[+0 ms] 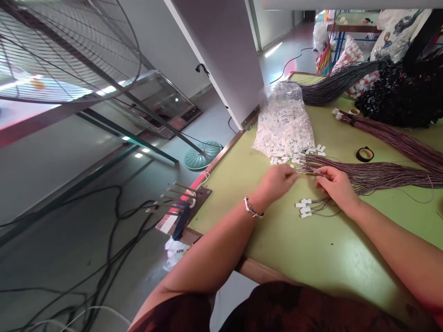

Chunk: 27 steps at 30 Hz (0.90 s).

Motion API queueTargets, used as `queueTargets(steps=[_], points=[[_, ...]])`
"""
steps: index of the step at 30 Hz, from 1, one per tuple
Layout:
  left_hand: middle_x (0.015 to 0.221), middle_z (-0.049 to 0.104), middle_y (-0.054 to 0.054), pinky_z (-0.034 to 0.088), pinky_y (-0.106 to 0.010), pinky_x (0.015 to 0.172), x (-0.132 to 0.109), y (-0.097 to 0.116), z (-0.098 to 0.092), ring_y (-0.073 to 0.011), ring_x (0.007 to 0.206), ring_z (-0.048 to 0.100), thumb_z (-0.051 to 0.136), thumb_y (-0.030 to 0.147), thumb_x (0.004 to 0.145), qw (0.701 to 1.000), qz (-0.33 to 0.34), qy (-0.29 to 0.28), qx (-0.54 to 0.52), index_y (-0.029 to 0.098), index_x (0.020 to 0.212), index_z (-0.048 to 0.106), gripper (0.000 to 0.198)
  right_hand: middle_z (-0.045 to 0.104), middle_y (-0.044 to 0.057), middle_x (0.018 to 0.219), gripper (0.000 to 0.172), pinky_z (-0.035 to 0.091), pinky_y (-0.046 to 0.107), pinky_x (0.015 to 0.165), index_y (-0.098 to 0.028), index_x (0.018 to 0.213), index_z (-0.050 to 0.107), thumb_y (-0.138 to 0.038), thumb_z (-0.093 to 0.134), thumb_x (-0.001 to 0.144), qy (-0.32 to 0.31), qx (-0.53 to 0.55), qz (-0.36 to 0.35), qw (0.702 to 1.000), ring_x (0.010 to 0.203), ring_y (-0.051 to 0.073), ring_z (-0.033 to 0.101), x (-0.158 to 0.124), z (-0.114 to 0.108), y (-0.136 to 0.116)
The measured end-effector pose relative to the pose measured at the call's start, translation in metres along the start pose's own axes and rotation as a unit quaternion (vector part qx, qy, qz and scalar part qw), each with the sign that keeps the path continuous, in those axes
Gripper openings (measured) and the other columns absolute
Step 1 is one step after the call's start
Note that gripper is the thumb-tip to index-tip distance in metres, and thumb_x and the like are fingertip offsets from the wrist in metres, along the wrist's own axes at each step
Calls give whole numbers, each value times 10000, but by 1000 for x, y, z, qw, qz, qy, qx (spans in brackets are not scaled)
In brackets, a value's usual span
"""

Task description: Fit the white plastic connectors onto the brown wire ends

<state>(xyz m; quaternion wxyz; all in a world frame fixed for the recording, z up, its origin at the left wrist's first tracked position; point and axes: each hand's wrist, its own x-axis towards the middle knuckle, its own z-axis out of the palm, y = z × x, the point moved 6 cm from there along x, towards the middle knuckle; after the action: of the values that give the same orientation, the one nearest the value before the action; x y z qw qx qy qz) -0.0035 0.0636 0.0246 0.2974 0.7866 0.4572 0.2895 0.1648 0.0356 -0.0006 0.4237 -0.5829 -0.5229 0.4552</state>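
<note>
My left hand (275, 184), with a bracelet (252, 207) on its wrist, is closed in a pinch just left of the wire ends. What its fingertips hold, if anything, is too small to make out. Opposite it, my right hand (339, 188) pinches a thin wire near its tip, at the edge of a bundle of brown wires (377, 175). Loose white connectors (285, 159) lie just beyond my fingertips, spilling from a clear plastic bag (285, 117). Below my hands, several wires end in white connectors (305, 208) on the green tabletop (294, 249).
A roll of black tape (365, 154) lies past the wires, near a second wire bundle (391, 133). Dark wires (335, 83) and a black heap (401, 94) fill the far right. A pegged fixture (183, 203) sits at the left edge; a fan (69, 50) stands beyond.
</note>
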Motion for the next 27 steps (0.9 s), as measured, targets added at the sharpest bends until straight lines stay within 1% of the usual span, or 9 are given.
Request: queueTargets(steps=[2,6,9,12,15,17,20,23,27], points=[[809,623,-72,457,-313,724,8,-10,-9,-181,752,560,564,256,819,991,-37,70,110,152,843,684,160,600,-8,583,154,352,225,447,-172,771,587,-313,588,708,0,9,-2,1000,444,86,434,-1,1,-1],[877,621,-97,463,-335,762,19,-19,6,-220,842,572,511,208,839,974,-36,12,224,154,891,693,197,579,-1,591,156,338,232,468,-165,698,611,-318,591,716,-7,-4,-27,1000,490,96,445,-3,0,-6],[903,624,-100,468,-342,782,18,-21,7,-224,868,577,484,178,836,975,-33,21,218,164,886,703,225,579,7,595,195,334,244,481,-157,697,640,-336,572,731,-25,-8,-14,1000,496,100,441,-4,-1,-5],[918,632,-94,473,-347,801,13,-19,0,-211,864,585,499,169,817,988,-22,64,142,162,880,703,214,587,7,591,199,302,247,464,-154,716,639,-328,545,734,-40,-8,7,999,461,88,398,-3,-1,-3],[809,649,-70,495,-314,700,5,-21,-8,-163,705,591,567,203,778,991,-86,95,-30,141,873,697,173,592,-20,568,182,253,240,443,-172,831,616,-287,554,705,-29,2,14,999,426,79,338,-1,-2,0],[698,646,-45,494,-282,622,0,-21,-2,-128,593,570,607,216,747,973,-146,63,-167,122,889,692,191,565,-40,531,158,251,236,450,-186,816,584,-265,568,680,-19,18,10,1000,433,82,343,0,-2,1],[647,656,-38,496,-261,628,-6,-15,12,-108,575,575,657,194,692,933,-195,6,-302,103,844,701,184,473,-58,497,90,250,235,463,-189,690,543,-262,579,653,-3,34,-5,999,462,85,355,0,-2,0],[655,673,-39,497,-260,656,-7,-11,22,-108,600,588,710,199,644,914,-210,-10,-346,106,807,716,187,450,-55,529,88,246,236,464,-185,649,534,-257,577,625,8,21,-12,1000,486,84,341,0,-2,-2],[632,661,-25,487,-252,633,-4,-8,32,-101,584,575,732,244,645,917,-187,-30,-351,112,775,712,186,491,-39,567,67,285,238,484,-182,645,531,-237,562,622,-12,-17,-34,999,513,91,369,-1,2,-5]])
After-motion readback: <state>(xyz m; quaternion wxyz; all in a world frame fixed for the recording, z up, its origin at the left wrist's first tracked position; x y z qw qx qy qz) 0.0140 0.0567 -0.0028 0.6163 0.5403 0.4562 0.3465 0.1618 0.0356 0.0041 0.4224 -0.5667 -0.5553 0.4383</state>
